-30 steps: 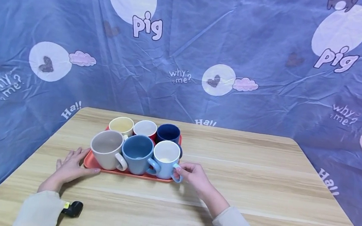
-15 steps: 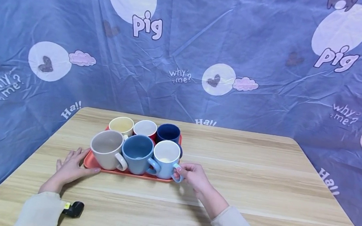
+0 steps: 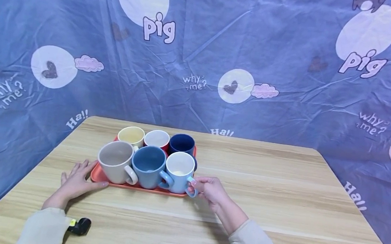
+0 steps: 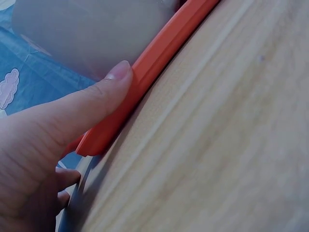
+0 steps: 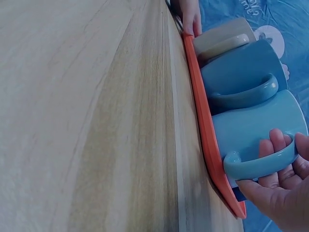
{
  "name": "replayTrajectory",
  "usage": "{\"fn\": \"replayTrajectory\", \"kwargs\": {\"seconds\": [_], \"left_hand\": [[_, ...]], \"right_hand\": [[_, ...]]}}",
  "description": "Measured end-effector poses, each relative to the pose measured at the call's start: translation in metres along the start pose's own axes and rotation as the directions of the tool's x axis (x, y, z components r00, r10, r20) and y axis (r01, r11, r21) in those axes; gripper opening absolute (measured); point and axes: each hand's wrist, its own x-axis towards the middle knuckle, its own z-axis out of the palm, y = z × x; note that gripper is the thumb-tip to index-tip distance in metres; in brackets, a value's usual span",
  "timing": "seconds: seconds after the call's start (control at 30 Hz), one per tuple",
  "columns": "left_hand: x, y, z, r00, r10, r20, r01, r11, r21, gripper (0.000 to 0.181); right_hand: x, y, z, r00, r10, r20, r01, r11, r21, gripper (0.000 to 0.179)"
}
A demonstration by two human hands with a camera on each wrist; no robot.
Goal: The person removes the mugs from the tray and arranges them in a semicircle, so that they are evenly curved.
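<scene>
An orange-red tray point(image 3: 102, 176) carries two rows of upright mugs on the wooden table. My left hand point(image 3: 76, 183) grips its front left corner, the thumb point(image 4: 108, 89) on the front rim and the fingers spread round the left end. At the right end of the front row stands a light blue mug point(image 3: 174, 182), white inside. My right hand point(image 3: 211, 191) holds its handle point(image 5: 260, 164), with fingers curled through the loop. Beside it stand a darker blue mug point(image 3: 147, 172) and a large grey mug point(image 3: 113, 167), handles turned toward the right front.
Behind them on the tray are a cream mug point(image 3: 131, 136), a red mug with a white inside point(image 3: 157, 138) and a dark navy mug point(image 3: 182, 143). The table point(image 3: 265, 177) extends to the right and in front. A blue printed cloth point(image 3: 202, 55) hangs behind it.
</scene>
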Motion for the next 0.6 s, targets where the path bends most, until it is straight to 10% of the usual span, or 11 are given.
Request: {"fn": "replayTrajectory", "kwargs": {"seconds": [0.6], "left_hand": [[0.0012,-0.0069,0.0025,1.000,0.021,-0.011,-0.021,1.000,0.005,0.096]], "right_hand": [[-0.0044,-0.0030,0.0009,1.000,-0.014,-0.019,0.015,0.999,0.042,0.014]]}}
